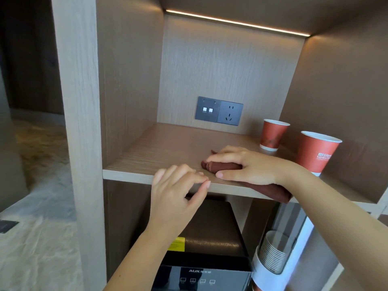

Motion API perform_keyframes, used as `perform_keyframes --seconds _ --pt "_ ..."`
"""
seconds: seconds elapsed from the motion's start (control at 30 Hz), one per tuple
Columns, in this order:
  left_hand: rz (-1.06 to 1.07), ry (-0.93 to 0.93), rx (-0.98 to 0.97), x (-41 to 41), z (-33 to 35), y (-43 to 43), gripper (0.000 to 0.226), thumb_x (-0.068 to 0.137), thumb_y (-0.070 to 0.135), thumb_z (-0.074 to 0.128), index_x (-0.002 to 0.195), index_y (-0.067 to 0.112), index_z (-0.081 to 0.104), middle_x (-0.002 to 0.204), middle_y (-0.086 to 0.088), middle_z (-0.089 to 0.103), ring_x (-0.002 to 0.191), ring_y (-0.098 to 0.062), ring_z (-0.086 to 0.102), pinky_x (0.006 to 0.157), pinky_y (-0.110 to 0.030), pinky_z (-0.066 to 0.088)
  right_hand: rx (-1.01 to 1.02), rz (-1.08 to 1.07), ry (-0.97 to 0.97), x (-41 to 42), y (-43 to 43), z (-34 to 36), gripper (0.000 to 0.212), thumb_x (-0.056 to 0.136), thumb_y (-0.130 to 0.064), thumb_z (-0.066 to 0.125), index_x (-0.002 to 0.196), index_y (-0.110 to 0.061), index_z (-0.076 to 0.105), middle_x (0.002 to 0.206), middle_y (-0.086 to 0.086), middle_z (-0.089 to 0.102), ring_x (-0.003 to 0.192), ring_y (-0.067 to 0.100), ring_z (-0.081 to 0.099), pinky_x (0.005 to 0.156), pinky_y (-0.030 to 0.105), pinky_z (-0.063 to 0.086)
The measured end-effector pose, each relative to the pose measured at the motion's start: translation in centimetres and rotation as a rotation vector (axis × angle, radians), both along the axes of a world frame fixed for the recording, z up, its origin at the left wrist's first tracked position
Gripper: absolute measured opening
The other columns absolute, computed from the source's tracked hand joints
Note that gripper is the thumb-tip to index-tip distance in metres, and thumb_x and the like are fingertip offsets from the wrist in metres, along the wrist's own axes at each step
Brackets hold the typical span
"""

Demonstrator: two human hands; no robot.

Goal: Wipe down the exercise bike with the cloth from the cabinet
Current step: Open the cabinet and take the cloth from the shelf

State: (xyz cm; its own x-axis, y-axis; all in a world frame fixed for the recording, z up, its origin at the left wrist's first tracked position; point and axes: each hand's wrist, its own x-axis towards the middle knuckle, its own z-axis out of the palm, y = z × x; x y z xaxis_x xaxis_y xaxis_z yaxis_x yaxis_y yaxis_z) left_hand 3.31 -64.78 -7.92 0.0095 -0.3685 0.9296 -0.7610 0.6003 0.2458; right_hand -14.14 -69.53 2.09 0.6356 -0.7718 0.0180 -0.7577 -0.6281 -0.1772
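The fingers (222,157) of the right hand (249,168) curled over a rolled dark brown cloth (212,166), with the thumb pressed along its near side, so the hand held the cloth firmly. The cloth lay at the centre of the frame on the front part of the wooden shelf (168,152), and one end hung over the shelf's edge beneath the wrist.

Just left of it, the left hand (178,194) had its fingers loosely curled with the tips at the shelf's front edge. The thumb stood close to the forefinger, and the hand gripped nothing.

Further right on the shelf stood two red paper cups, the far cup (273,136) toward the back and the near cup (315,152) at the right of the frame, both apart from the cloth. On the back wall of the cabinet (84,101) sat a grey socket panel (219,111). A light strip (237,22) glowed along the top. Below the shelf, at lower centre, stood a black appliance (205,274), with a stack of cups (273,253) to its right.
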Motion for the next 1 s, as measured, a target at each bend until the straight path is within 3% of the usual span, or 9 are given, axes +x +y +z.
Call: perform_keyframes --seconds 0.2,0.33,0.43,0.53,0.7,0.93,1.0 --pt "-0.011 -0.011 0.106 0.0 0.2 1.0 0.026 0.082 0.034 0.053 0.08 0.016 0.071 0.081 0.003 0.068 0.083 -0.014 0.063 0.08 -0.021 0.031 -0.059 0.091 -0.153 -0.2 0.9 0.0 0.027 0.087 -0.035 0.057 0.113 -0.045 0.056 0.105 -0.008 0.05 0.099 0.008 0.049 0.092 0.029 0.04" --pt "-0.043 0.088 0.149 0.0 -0.1 2.4 0.026 0.082 0.034 0.052 0.086 0.016 0.07 0.092 0.009 0.065 0.094 -0.006 0.058 0.087 -0.021 0.035 -0.072 0.149 -0.226 -0.4 1.2 -0.1 0.026 0.086 -0.031 0.059 0.109 -0.043 0.06 0.097 -0.009 0.052 0.091 0.005 0.051 0.08 0.018 0.04" --pt "0.003 0.198 0.148 0.2 -0.3 3.9 0.027 0.082 0.035 0.051 0.093 0.017 0.067 0.099 0.014 0.059 0.099 -0.003 0.051 0.09 -0.03 0.039 -0.075 0.194 -0.286 -0.4 1.4 -0.3 0.027 0.085 -0.03 0.061 0.109 -0.044 0.059 0.095 -0.011 0.053 0.089 0.004 0.052 0.075 0.014 0.039" --pt "0.12 0.165 0.11 1.0 -0.3 5.6 0.028 0.083 0.032 0.05 0.097 0.014 0.067 0.102 0.009 0.06 0.1 -0.004 0.051 0.089 -0.034 0.041 -0.149 0.255 -0.359 0.3 2.1 -0.7 0.028 0.083 -0.028 0.064 0.106 -0.043 0.059 0.095 -0.011 0.054 0.088 0.003 0.053 0.076 0.012 0.038" --pt "0.315 0.05 0.138 3.5 -0.5 8.9 0.03 0.085 0.03 0.048 0.102 0.012 0.066 0.106 0.001 0.064 0.103 -0.012 0.054 0.092 -0.028 0.038 -0.341 0.322 -0.402 3.5 3.7 -1.7 0.032 0.083 -0.03 0.063 0.115 -0.035 0.06 0.101 -0.012 0.052 0.097 0.012 0.051 0.081 0.025 0.041" --pt "0.606 -0.061 0.144 9.2 -1.1 15.7 0.031 0.086 0.027 0.048 0.105 0.009 0.065 0.111 -0.005 0.064 0.107 -0.021 0.055 0.093 -0.027 0.034 -0.481 0.434 -0.654 10.7 8.4 -3.8 0.035 0.081 -0.032 0.059 0.116 -0.027 0.062 0.103 -0.002 0.058 0.095 0.018 0.051 0.075 0.025 0.042" --pt "0.687 -0.092 0.137 11.3 -1.3 18.6 0.031 0.086 0.025 0.049 0.104 0.006 0.066 0.111 -0.007 0.064 0.108 -0.024 0.056 0.091 -0.031 0.037 -0.474 0.498 -0.735 13.6 10.4 -4.6 0.034 0.081 -0.032 0.058 0.114 -0.024 0.063 0.1 0.001 0.059 0.092 0.021 0.053 0.076 0.03 0.044"
